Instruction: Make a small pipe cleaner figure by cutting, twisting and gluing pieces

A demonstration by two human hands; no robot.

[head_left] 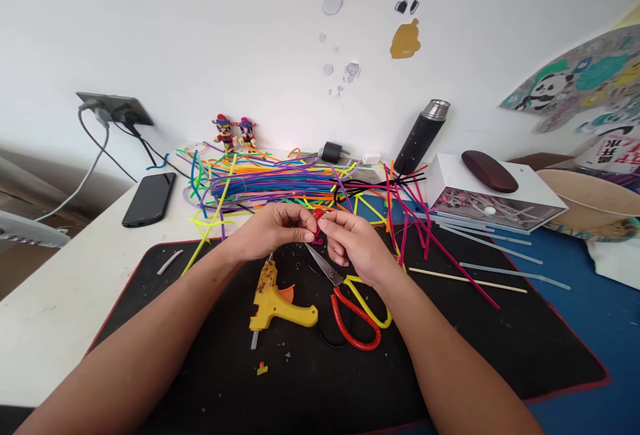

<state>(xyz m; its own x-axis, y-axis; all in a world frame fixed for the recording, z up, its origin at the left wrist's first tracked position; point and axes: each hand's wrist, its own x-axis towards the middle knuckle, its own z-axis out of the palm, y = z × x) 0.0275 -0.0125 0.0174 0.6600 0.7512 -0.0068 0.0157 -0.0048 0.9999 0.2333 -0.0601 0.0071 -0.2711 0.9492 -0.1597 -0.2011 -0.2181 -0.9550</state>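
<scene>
My left hand (274,228) and my right hand (356,243) meet above the black mat (500,335), fingertips pinched together on a small red pipe-cleaner piece (318,216). Both hands are closed on it. Just below the hands lie scissors (350,305) with red and yellow handles, blades pointing up toward my fingers. A yellow glue gun (275,298) rests on the mat under my left wrist. Behind the hands spreads a heap of coloured pipe cleaners (280,182).
A black phone (149,199) lies at the left, cables and a wall socket (113,110) behind it. Two small figures (235,132), a black flask (423,136), a white box (495,198) with a brown case on top, loose sticks (467,280) at the right.
</scene>
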